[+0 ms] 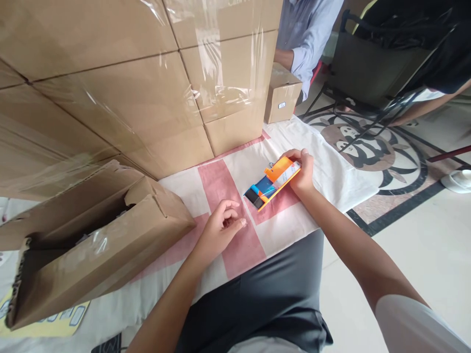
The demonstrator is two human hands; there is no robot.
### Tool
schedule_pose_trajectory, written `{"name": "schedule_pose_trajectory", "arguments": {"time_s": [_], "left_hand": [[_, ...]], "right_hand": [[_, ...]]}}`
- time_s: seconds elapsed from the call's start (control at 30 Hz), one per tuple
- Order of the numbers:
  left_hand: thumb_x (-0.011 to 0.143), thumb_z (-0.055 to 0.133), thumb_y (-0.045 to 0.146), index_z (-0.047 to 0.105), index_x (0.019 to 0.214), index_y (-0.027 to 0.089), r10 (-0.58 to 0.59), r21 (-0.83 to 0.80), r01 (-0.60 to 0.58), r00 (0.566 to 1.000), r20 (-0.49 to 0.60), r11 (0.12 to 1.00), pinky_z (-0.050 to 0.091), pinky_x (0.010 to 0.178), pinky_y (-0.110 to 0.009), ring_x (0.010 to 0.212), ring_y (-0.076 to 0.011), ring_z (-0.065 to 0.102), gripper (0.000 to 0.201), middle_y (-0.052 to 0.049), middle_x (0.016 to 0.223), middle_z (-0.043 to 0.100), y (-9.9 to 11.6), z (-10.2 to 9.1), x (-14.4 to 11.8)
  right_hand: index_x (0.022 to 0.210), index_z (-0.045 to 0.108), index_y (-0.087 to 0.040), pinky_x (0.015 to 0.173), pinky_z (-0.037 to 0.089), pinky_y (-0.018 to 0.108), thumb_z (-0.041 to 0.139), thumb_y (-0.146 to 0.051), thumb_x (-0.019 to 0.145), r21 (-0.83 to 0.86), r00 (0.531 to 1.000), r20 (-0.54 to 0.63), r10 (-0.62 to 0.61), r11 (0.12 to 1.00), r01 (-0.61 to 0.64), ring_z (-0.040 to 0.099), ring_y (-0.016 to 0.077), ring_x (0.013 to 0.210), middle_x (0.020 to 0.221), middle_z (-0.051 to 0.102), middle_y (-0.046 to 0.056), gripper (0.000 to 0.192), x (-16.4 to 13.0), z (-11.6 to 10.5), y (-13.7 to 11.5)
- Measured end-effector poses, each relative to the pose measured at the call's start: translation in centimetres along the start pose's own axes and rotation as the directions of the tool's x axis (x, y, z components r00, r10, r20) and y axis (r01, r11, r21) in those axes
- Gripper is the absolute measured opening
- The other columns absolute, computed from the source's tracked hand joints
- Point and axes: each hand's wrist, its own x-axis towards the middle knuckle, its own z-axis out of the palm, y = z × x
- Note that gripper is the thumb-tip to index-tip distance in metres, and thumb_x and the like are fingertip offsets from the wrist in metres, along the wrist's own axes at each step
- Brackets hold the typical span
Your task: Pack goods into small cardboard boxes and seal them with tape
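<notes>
My right hand point(302, 171) grips an orange retail package point(271, 185) with a blue and black item inside, holding it just above the white and pink cloth point(235, 196). My left hand point(221, 226) hovers over the pink stripe to the left of the package, fingers loosely curled, holding nothing that I can see. An open cardboard box point(91, 240) lies on its side further left of that hand.
A wall of taped cardboard cartons point(147, 88) stands behind the cloth. A small carton point(281, 93) sits beside another person in a light blue sleeve point(305, 44). A black chair point(375, 63) stands on the patterned floor at right. A yellow sheet point(44, 323) lies under the open box.
</notes>
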Motion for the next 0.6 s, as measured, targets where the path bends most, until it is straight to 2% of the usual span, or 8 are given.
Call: {"name": "schedule_pose_trajectory", "arguments": {"time_s": [0.07, 0.13, 0.23, 0.4, 0.6], "left_hand": [[0.093, 0.063, 0.033, 0.053, 0.111, 0.027, -0.002, 0.043, 0.001, 1.0, 0.021, 0.999, 0.04, 0.07, -0.026, 0.073, -0.0121, 0.053, 0.022, 0.008, 0.075, 0.054, 0.2, -0.3, -0.3], [0.094, 0.062, 0.034, 0.054, 0.111, 0.027, 0.014, 0.104, -0.015, 1.0, 0.009, 0.994, 0.04, 0.072, -0.027, 0.076, -0.0128, 0.054, 0.02, 0.007, 0.078, 0.056, 0.3, -0.7, -0.4], [0.095, 0.061, 0.035, 0.055, 0.111, 0.027, 0.021, 0.166, -0.018, 1.0, -0.016, 0.986, 0.04, 0.074, -0.027, 0.079, -0.0139, 0.056, 0.019, 0.005, 0.085, 0.062, 0.1, -1.4, -0.2], [0.094, 0.063, 0.038, 0.055, 0.108, 0.026, -0.008, 0.107, 0.013, 0.998, -0.056, 0.994, 0.041, 0.079, -0.029, 0.089, -0.0166, 0.062, 0.021, 0.003, 0.093, 0.069, -0.4, -2.7, 0.4], [0.094, 0.062, 0.039, 0.054, 0.103, 0.025, -0.013, 0.136, 0.021, 0.998, -0.055, 0.99, 0.039, 0.072, -0.028, 0.082, -0.0161, 0.059, 0.019, 0.004, 0.086, 0.065, -0.7, -3.0, 0.0]], "right_hand": [[0.069, 0.062, -0.023, 0.063, 0.049, 0.035, 0.023, -0.078, 0.098, 0.089, 0.992, -0.105, 0.071, 0.994, -0.062, 0.062, 0.0197, 0.064, 0.067, 0.064, 0.004, 0.073, 0.2, -0.1, -0.2], [0.066, 0.064, -0.022, 0.063, 0.048, 0.035, 0.028, -0.079, 0.097, 0.119, 0.985, -0.137, 0.101, 0.989, -0.085, 0.061, 0.0192, 0.063, 0.064, 0.064, 0.005, 0.074, 0.2, 0.0, -0.5], [0.064, 0.066, -0.021, 0.063, 0.048, 0.035, 0.035, -0.079, 0.095, 0.084, 0.988, -0.122, 0.093, 0.993, -0.083, 0.06, 0.0193, 0.062, 0.063, 0.064, 0.005, 0.072, 0.3, 0.0, -1.0], [0.063, 0.067, -0.021, 0.064, 0.047, 0.036, 0.039, -0.082, 0.092, 0.061, 0.992, -0.082, 0.099, 0.994, -0.094, 0.06, 0.0193, 0.062, 0.062, 0.065, 0.004, 0.073, 0.3, 0.0, -1.1], [0.067, 0.069, -0.021, 0.068, 0.047, 0.035, 0.044, -0.077, 0.095, 0.097, 0.998, -0.042, 0.051, 0.994, -0.047, 0.063, 0.0195, 0.065, 0.063, 0.065, 0.003, 0.067, 0.2, -0.1, 0.1]]}}
